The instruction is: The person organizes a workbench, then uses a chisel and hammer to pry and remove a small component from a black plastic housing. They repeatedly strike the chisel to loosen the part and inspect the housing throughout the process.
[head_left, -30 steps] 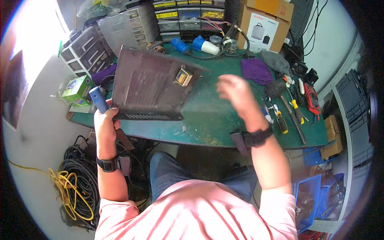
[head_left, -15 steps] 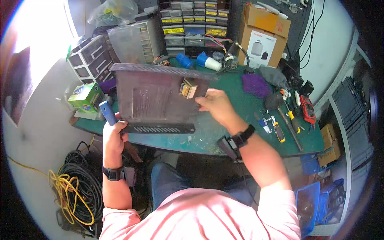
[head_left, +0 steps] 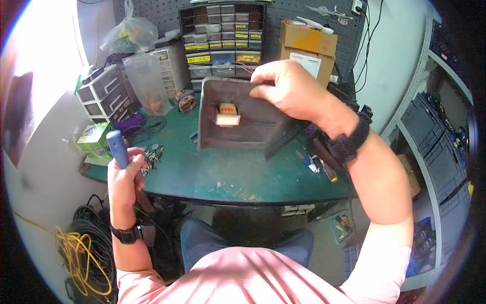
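A dark metal panel with bent-up edges hangs tilted above the workbench. My right hand pinches its upper edge between thumb and fingers. Fixed to the panel's inner face is a small block-shaped part with yellow and red, which looks like a transformer. Off to the left, my left hand is closed round a tool with a blue handle; the tool's other end cannot be made out. Beside that hand, a heap of small metal pieces, seemingly screws, lies on the bench.
The green bench top carries a copper-wound coil, a green box and screwdrivers. Behind stand a drawer cabinet and a cardboard box. Black and yellow cables lie coiled at lower left.
The panel has turned and swung to the right, raised by my right hand. My left hand has let go of the panel and moved left, keeping the blue-handled tool.
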`<state>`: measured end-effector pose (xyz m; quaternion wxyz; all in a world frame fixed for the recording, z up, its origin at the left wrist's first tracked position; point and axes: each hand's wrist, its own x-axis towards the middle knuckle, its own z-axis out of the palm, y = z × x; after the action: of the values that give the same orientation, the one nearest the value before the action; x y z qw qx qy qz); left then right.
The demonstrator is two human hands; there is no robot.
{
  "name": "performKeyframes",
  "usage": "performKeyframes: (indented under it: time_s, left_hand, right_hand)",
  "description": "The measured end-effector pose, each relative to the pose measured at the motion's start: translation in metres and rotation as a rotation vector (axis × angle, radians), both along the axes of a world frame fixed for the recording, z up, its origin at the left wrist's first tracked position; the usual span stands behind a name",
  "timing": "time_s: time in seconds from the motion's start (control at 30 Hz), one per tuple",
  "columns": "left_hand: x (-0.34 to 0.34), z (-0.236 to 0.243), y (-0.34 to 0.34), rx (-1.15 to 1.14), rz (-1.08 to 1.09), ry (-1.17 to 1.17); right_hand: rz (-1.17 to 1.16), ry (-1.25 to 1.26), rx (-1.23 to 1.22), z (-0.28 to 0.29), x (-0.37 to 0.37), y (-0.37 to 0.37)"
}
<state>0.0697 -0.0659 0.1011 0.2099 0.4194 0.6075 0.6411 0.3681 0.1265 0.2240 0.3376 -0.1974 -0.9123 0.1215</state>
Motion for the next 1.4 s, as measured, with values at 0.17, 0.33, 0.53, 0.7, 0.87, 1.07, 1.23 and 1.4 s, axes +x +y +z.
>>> performKeyframes:
  time_s: [0.17, 0.33, 0.53, 0.7, 0.87, 1.07, 1.23, 1.4]
  left_hand:
    - [0.04, 0.056, 0.025, -0.01, -0.125, 0.163]
    - [0.064, 0.073, 0.072, -0.127, -0.261, 0.179]
    - [0.075, 0.059, 0.121, -0.166, -0.321, 0.406]
    - [0.07, 0.051, 0.144, -0.267, -0.359, 0.428]
    - [0.067, 0.056, 0.155, -0.298, -0.28, 0.501]
    - [0.056, 0.049, 0.17, -0.237, -0.201, 0.61]
    - [0.062, 0.055, 0.164, -0.213, -0.226, 0.627]
    - [0.061, 0.054, 0.167, -0.241, -0.22, 0.618]
  right_hand:
    - [-0.059, -0.268, 0.111, -0.023, -0.001, 0.014]
    - [-0.019, -0.303, 0.122, -0.035, -0.012, 0.017]
    - [-0.021, -0.351, 0.084, -0.041, -0.019, 0.032]
    - [-0.005, -0.322, 0.08, -0.053, -0.028, 0.05]
    - [-0.093, 0.0, 0.367, -0.07, -0.032, 0.025]
    - [-0.185, 0.149, 0.337, -0.135, -0.049, -0.025]
    - [-0.191, 0.163, 0.328, -0.156, -0.067, -0.026]
    - [-0.236, 0.16, 0.316, -0.167, -0.074, -0.029]
